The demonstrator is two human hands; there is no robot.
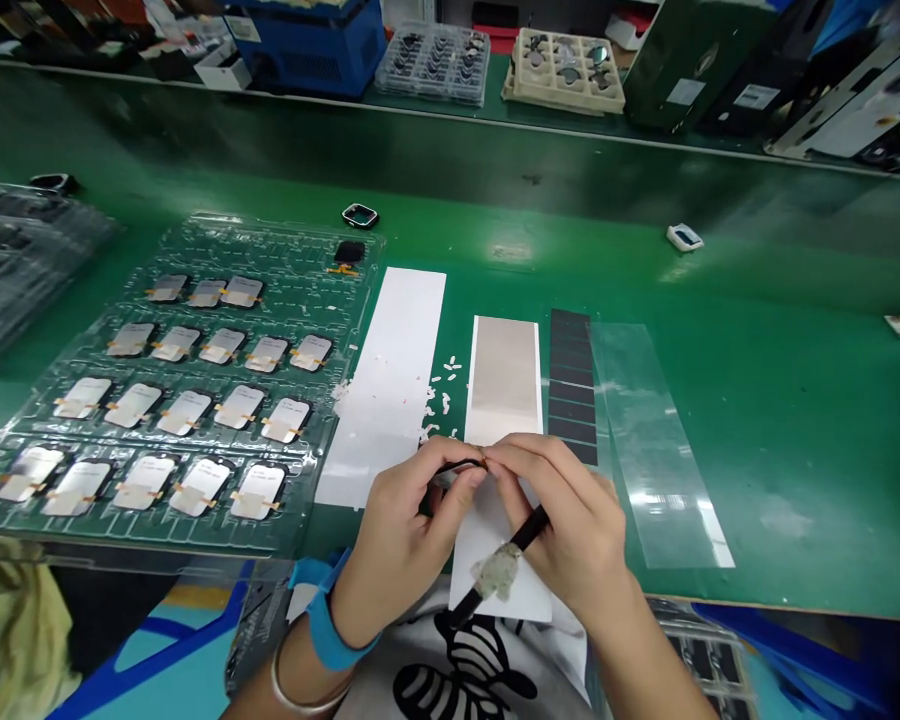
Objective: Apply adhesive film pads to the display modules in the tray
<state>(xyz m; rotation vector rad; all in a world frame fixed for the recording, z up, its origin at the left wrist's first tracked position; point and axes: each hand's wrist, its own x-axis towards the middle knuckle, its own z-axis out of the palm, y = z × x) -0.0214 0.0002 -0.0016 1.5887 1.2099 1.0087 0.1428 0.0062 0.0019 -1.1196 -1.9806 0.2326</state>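
My left hand, with a blue band at the wrist, is closed around a small thin part with a dark curved edge. Most of that part is hidden by the fingers. Fingertips of my right hand meet the part at its orange-tinted end. A black stick-like tool is tucked in the right hand and points down toward my body, a greyish lump stuck around its shaft. Beneath the hands lies a white strip sheet bearing a beige-grey area.
Left, a clear tray holds rows of small screen modules. A white sheet, white scraps, a black-segmented strip and a clear film lie nearby. Watch frames stand farther back, below a shelf.
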